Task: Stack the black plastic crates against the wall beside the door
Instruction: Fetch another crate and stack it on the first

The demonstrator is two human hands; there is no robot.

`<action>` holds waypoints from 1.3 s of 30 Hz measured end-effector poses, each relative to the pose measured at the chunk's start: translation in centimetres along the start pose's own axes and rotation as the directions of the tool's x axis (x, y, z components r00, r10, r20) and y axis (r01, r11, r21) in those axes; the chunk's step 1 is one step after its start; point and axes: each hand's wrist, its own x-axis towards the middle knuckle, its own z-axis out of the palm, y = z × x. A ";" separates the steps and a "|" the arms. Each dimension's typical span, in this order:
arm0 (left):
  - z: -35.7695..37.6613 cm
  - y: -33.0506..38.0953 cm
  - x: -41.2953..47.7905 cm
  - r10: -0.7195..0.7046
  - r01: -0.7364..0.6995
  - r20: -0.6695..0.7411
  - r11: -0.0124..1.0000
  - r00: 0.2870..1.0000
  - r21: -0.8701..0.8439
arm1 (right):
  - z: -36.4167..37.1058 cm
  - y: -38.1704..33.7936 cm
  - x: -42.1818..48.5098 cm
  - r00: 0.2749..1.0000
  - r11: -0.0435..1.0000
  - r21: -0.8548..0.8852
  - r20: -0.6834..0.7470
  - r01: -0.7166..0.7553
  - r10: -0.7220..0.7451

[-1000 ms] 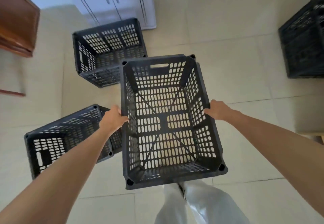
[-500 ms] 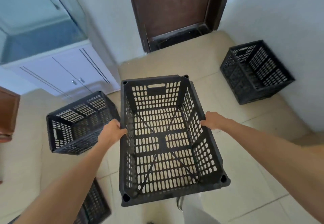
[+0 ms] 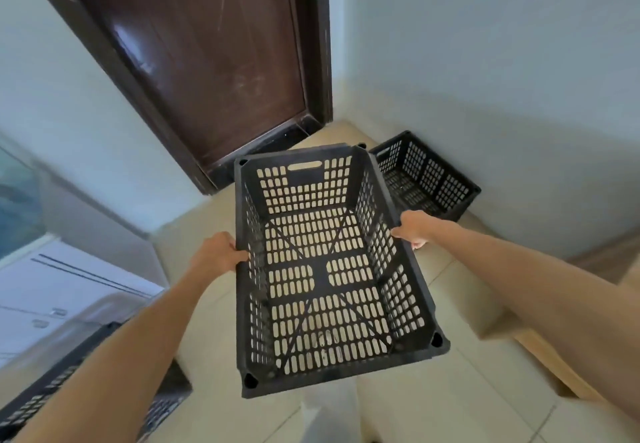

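I hold an empty black perforated plastic crate (image 3: 325, 269) up in front of me, open side up. My left hand (image 3: 216, 253) grips its left long rim and my right hand (image 3: 414, 229) grips its right long rim. A second black crate (image 3: 429, 175) rests on the floor against the white wall, just right of the dark brown door (image 3: 207, 61); the held crate hides its near left corner. A third black crate (image 3: 162, 404) lies on the floor at the lower left, mostly covered by my left forearm.
A white cabinet (image 3: 69, 290) with a glass tank above it stands at the left. A wooden edge (image 3: 554, 363) runs along the floor at the right. Beige floor tiles (image 3: 433, 408) lie below, with my light trouser leg (image 3: 329, 415) under the crate.
My view has swung up and to the right with the crate carried along: the door and the crate by the wall now lie straight ahead and closer. The floor crates slid off to the lower left.
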 end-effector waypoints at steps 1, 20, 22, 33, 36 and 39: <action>-0.4 1.7 2.1 0.021 -0.021 0.015 1.000 1.000 0.000 | -1.4 0.4 1.2 1.000 0.999 0.029 -0.013 -0.017 0.018; 4.5 34.5 28.2 0.197 -0.234 0.210 0.957 0.958 0.169 | -19.8 18.6 22.5 0.942 0.864 0.378 0.096 -0.334 0.322; 5.5 36.5 30.2 0.167 -0.208 0.211 0.960 0.963 0.188 | -21.5 19.8 25.1 0.932 0.846 0.392 0.138 -0.361 0.334; 8.5 39.8 38.8 -0.002 -0.047 0.308 0.987 0.951 0.153 | -29.0 19.6 38.3 0.967 0.967 0.080 0.102 -0.244 0.235; 9.2 40.4 41.3 -0.036 -0.014 0.354 0.991 0.935 0.135 | -30.0 19.5 41.9 0.970 0.970 0.059 0.075 -0.234 0.230; 10.2 41.4 43.7 -0.070 0.031 0.392 0.994 0.917 0.104 | -31.0 19.9 45.6 0.967 0.966 0.040 0.042 -0.254 0.252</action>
